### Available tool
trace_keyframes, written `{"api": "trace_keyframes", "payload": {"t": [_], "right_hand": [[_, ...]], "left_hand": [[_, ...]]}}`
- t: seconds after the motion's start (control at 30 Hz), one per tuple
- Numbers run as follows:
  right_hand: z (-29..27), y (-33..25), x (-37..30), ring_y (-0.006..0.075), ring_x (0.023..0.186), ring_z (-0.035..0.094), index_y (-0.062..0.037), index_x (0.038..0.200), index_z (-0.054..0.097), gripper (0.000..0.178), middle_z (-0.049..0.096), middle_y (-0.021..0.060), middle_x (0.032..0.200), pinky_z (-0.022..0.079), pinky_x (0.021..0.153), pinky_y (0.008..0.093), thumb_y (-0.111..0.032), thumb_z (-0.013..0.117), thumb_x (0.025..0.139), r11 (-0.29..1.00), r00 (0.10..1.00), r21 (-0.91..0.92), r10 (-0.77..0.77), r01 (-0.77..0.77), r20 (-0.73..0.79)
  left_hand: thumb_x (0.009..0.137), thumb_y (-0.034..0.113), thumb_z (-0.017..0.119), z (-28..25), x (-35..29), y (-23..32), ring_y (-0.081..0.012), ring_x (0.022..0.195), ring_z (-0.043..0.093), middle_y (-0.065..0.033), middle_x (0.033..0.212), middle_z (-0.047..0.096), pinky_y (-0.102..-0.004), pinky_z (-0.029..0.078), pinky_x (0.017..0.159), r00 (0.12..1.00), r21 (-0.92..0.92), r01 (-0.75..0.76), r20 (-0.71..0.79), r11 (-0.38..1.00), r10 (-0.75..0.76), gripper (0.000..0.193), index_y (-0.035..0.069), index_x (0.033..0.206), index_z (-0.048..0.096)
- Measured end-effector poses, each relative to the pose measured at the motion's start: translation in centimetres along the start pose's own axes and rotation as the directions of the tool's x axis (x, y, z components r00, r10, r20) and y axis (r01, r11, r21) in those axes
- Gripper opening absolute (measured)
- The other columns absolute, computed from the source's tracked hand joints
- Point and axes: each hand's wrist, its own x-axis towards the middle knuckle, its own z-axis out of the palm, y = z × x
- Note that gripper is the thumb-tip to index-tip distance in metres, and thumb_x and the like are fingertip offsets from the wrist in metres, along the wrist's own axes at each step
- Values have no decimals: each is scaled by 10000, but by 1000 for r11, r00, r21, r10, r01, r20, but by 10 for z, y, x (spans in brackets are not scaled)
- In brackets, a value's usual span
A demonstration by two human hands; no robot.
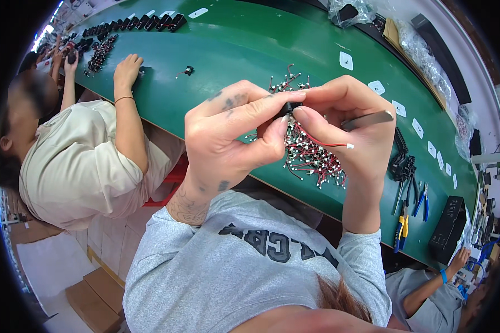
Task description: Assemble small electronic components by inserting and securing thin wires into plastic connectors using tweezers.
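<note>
Hands raised over the green bench, we pinch a small black part between thumbs and forefingers. Our right hand also holds a metal tool. Both partly obscure the connector pile; yellow-handled pliers lie rightward.

Long green bench, pale wall beyond far edge, light floor, red stool by near edge

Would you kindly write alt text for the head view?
A person's left hand and right hand hold a small black part over a pile of wired connectors on a green table. A co-worker is at left, pliers at right.
</note>
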Motion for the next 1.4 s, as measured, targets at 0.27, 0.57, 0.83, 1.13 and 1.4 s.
{"api": "trace_keyframes", "payload": {"t": [0.27, 0.57, 0.83, 1.13, 1.4], "right_hand": [[7, 8, 1, 33, 509, 475, 11, 796, 651, 112, 623, 28, 646, 355, 440, 147, 44, 690, 697, 999, 1000, 48, -17, 17, -10], [11, 7, 9, 32, 537, 495, 3, 860, 669, 140, 645, 34, 696, 355, 468, 130, 33, 684, 723, 995, 999, 94, 32, -27, -45], [16, 13, 4, 4, 496, 394, -40, 834, 699, 133, 627, -16, 657, 287, 439, 135, -23, 706, 702, 998, 995, -32, -65, 62, -71], [12, 7, 5, 14, 488, 364, -42, 725, 660, 79, 576, -36, 605, 289, 437, 148, -22, 687, 653, 998, 999, 45, 47, -46, -27], [12, 12, 5, 22, 490, 367, -36, 685, 603, 68, 528, -43, 574, 292, 443, 152, -5, 643, 640, 996, 1000, 85, -23, 23, 2]], "left_hand": [[581, -119, 609, 0, 1, -2, -74, 552, 425, -18, 721, 583, -183, 343, 461, 999, -6, 29, -31, 1000, -29, 428, 41, 961, 722], [677, -109, 598, -4, 5, -6, -70, 603, 451, -31, 795, 576, -158, 378, 508, 966, -288, 251, 11, 924, -258, 363, 29, 997, 703], [765, -76, 614, 1, 1, -12, -77, 658, 513, -62, 898, 593, -142, 434, 564, 947, -565, 238, -47, 790, -318, 244, -3, 987, 683], [775, -60, 642, -3, 2, 1, -106, 678, 576, -79, 862, 616, -159, 479, 584, 926, -562, 328, 32, 759, -377, 131, -34, 900, 673], [771, -78, 623, -6, 5, 5, -96, 649, 563, -67, 801, 620, -158, 472, 567, 924, -508, 362, 84, 781, -374, 110, -40, 864, 670]]}}
